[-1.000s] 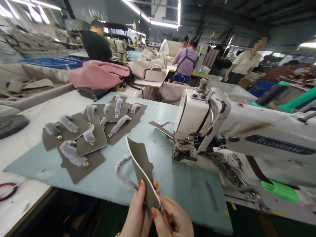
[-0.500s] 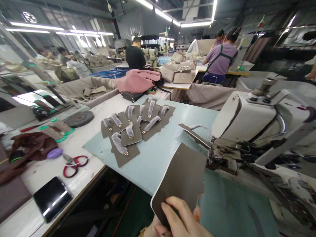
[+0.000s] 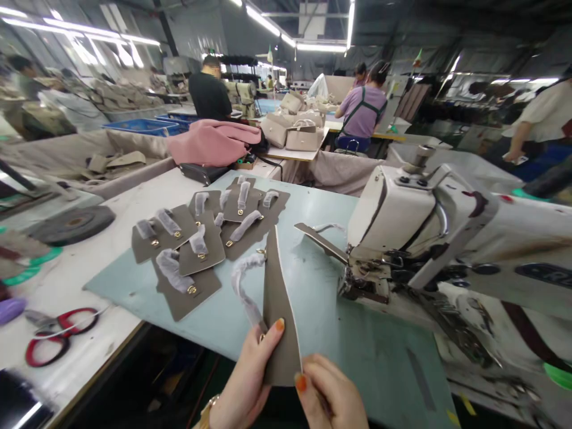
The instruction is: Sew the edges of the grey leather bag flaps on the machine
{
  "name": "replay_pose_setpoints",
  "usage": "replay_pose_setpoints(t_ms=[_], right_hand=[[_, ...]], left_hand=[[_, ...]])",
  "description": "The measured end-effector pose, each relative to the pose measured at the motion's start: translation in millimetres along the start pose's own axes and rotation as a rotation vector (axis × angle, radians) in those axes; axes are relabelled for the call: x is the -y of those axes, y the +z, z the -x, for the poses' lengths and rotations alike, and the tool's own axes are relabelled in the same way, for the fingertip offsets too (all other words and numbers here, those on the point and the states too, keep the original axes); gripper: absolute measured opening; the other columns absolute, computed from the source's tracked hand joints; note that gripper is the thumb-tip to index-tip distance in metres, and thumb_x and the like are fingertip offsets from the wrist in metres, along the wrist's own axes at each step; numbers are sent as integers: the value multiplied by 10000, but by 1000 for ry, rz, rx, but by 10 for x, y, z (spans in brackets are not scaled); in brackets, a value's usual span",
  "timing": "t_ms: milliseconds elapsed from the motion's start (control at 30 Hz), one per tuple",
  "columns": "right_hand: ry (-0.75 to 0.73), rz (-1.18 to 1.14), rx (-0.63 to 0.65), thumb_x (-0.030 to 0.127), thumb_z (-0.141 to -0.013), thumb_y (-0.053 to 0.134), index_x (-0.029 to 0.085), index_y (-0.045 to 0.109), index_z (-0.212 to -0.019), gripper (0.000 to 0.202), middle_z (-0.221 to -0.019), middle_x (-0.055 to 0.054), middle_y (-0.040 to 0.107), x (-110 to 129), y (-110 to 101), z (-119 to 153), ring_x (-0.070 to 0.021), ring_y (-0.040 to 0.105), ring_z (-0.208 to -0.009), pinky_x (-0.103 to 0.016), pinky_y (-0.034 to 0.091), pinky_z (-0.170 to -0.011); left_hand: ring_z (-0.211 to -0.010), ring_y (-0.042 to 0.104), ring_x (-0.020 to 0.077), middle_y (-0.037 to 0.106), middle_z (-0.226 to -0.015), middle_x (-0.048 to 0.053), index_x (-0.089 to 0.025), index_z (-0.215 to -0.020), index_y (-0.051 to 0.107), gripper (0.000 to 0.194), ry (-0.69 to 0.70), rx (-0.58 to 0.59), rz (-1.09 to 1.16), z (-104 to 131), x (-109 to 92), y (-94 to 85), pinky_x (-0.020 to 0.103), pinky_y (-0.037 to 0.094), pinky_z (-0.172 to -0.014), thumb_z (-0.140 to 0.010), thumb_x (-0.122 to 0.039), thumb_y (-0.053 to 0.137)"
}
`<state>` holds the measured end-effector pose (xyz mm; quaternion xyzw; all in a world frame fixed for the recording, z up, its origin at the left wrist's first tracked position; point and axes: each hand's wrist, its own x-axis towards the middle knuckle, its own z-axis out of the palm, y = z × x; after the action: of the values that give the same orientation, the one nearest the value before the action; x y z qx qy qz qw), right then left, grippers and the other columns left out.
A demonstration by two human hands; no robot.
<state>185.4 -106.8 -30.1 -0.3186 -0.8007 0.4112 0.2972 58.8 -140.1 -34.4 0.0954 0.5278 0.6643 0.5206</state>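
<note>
A grey-brown panel (image 3: 281,333) stands tilted on edge near the bottom centre, with a plastic-wrapped handle (image 3: 243,292) and gold ring on its left side. My left hand (image 3: 250,369) grips its lower left part, thumb on the panel face near the handle's lower end. At its lower right edge my right hand (image 3: 328,393) is closed, thumb and curled fingers at the white-lined border. Several similar panels (image 3: 201,247) with wrapped handles lie overlapping on the blue-green board (image 3: 147,298). Another panel (image 3: 322,241) sits at the sewing machine (image 3: 379,208), its end near the needle area.
Red-handled scissors (image 3: 62,333), a dark shiny device (image 3: 22,405) and a grey roll (image 3: 74,223) lie on the left table. A pink cloth (image 3: 214,143) and finished bags (image 3: 301,137) are farther back. Several people work beyond; one person (image 3: 536,119) stands at right.
The held panel has turned from its plain broad face to a narrow edge-on view, showing its handle. My left hand has come into clear view. The camera view has swung right.
</note>
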Motion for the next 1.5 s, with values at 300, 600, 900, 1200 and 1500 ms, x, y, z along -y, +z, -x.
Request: replay_pose_setpoints(t_ms=[300,600,900,1200,1500], right_hand=[[369,-258,-96,385,-942,429,175,467,-560,438,-522,32,464,-275,-279,-332,-101,455,-504,-194,330,-523],[470,-200,-300,418,-887,482,206,465,-509,434,-498,5,529,-656,-408,-713,-174,594,-622,-249,434,-714],[515,-145,-411,391,-896,494,211,459,-454,479,-470,14,538,-669,-405,-761,-153,586,-565,-259,435,-705],[488,-194,-455,336,-874,514,211,449,-427,468,-424,23,512,-627,-391,-798,-133,571,-483,-236,482,-634],[492,-191,-506,288,-818,554,195,490,-463,373,-417,30,499,-503,-441,-811,-109,483,-434,-197,410,-490]], left_hand=[[-617,615,126,708,-903,95,-96,-1064,564,398,-25,109,-51,-548,-49,457,215,502,-556,-785,-351,689],[-761,673,198,711,-981,75,-143,-1066,576,428,55,143,-38,-1124,-118,959,292,530,-679,-707,-319,728],[-858,660,244,704,-996,82,-176,-1042,562,454,53,146,-105,-1237,-181,1068,324,521,-728,-658,-335,745],[-849,650,225,712,-998,79,-172,-987,619,417,88,219,-176,-1227,-188,974,298,516,-745,-635,-324,782],[-509,541,101,687,-676,64,-117,-761,696,246,-242,540,-401,-1381,-179,549,166,370,-422,-677,-337,768]])
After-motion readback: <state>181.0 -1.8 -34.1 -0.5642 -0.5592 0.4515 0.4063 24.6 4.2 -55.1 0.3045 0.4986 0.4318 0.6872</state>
